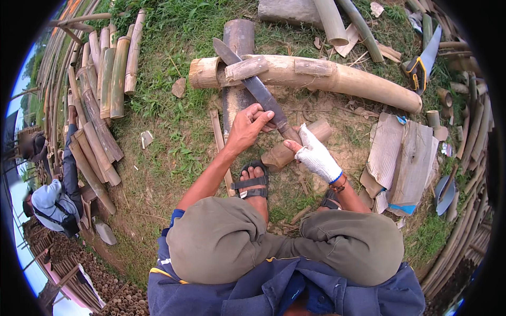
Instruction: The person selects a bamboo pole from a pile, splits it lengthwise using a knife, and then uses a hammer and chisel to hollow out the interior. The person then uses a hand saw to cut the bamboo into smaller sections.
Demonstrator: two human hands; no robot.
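My left hand is bare and pinches the lower part of a machete's dark blade. In a white fingerless glove, my right hand is closed round the handle end of the same machete. The blade slants up and away to the left. Its far part passes under a short wooden strip on top of a thick bamboo pole, and the tip shows beyond. A second strip sits farther right on the pole. Below my hands lies a short bamboo length, partly hidden.
A dark log supports the pole's left end. Right of me lie a handsaw, flattened cardboard with a board, and a metal pan. Bamboo lengths are heaped at left, where another person sits.
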